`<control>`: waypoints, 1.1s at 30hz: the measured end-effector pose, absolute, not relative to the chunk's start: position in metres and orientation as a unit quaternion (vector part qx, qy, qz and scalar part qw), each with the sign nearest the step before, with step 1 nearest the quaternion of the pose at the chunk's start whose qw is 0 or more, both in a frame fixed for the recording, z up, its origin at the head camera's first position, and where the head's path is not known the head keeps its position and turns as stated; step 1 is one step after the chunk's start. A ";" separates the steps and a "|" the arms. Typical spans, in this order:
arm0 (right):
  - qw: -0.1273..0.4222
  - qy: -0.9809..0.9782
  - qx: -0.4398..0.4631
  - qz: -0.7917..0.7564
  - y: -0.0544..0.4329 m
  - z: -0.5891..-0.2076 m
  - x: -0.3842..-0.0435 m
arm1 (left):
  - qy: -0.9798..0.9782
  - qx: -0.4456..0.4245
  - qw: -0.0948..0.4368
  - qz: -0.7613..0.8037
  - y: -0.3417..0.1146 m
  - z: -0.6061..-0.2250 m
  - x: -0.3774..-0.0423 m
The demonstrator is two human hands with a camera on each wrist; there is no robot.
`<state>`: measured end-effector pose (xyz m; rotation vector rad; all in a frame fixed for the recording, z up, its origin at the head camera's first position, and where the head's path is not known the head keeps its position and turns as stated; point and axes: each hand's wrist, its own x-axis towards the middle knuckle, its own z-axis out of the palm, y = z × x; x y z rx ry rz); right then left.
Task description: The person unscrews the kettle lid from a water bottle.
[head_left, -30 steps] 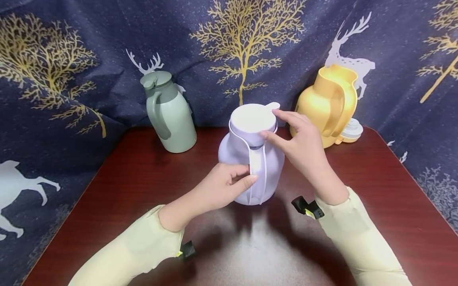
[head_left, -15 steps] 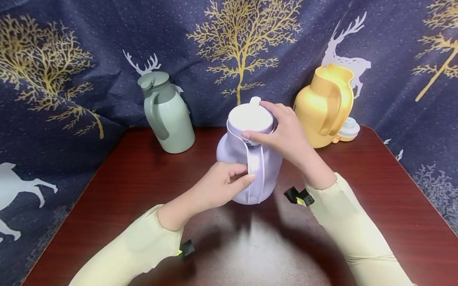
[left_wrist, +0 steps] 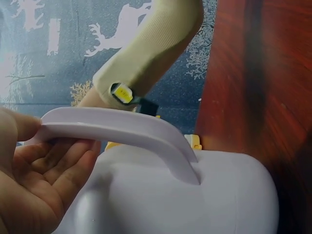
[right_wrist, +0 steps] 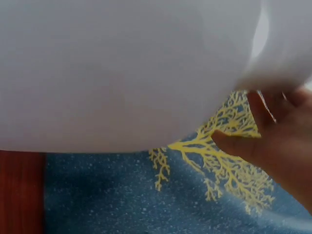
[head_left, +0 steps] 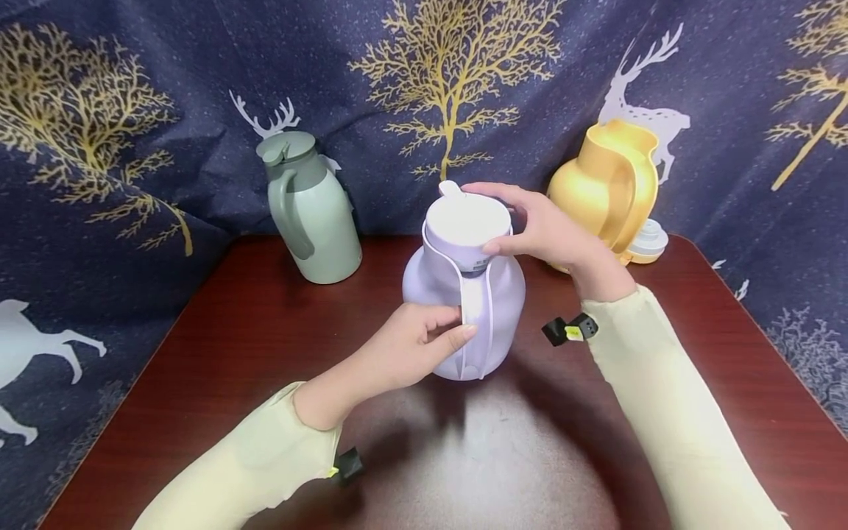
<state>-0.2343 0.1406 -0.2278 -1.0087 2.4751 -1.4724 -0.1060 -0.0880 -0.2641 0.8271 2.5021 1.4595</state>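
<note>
A lilac thermos jug (head_left: pixel 424 287) stands upright on the table, its handle (head_left: pixel 475 316) facing me. My left hand (head_left: pixel 404 342) grips that handle, thumb on the outer side and fingers curled behind; the left wrist view shows the handle (left_wrist: pixel 122 124) between them. At the jug's mouth sits a round white-topped lid (head_left: pixel 467 219) with a small tab pointing to the back left. My right hand (head_left: pixel 546 228) holds the lid's right side, thumb at the front and fingers around the back. In the right wrist view the jug's body (right_wrist: pixel 107 73) covers most of the picture, hiding the lid.
A green thermos jug (head_left: pixel 318 221) stands at the back left. Back right is a yellow jug (head_left: pixel 583 191) without a lid in its mouth, and a grey-and-yellow lid (head_left: pixel 648 239) lies beside it. A dark patterned cloth (head_left: pixel 371 44) hangs right behind the table (head_left: pixel 265 353).
The lid has turned counterclockwise, its tab swinging from back right to back left. My right hand has moved round the lid with it. The left hand keeps its hold on the handle.
</note>
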 end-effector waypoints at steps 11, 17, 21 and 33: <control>0.168 0.767 -0.366 -0.500 0.147 -0.220 -0.246 | 0.835 0.238 0.040 0.495 -0.083 -0.266 -0.100; 0.167 0.689 -0.372 -0.599 0.144 -0.235 -0.237 | 0.823 0.222 0.053 0.521 -0.080 -0.269 -0.096; 0.068 0.736 -0.314 -0.596 0.136 -0.244 -0.217 | 0.818 0.225 0.046 0.528 -0.077 -0.273 -0.096; -0.040 0.832 -0.181 -0.523 0.117 -0.241 -0.196 | 0.841 0.255 0.025 0.476 -0.081 -0.268 -0.099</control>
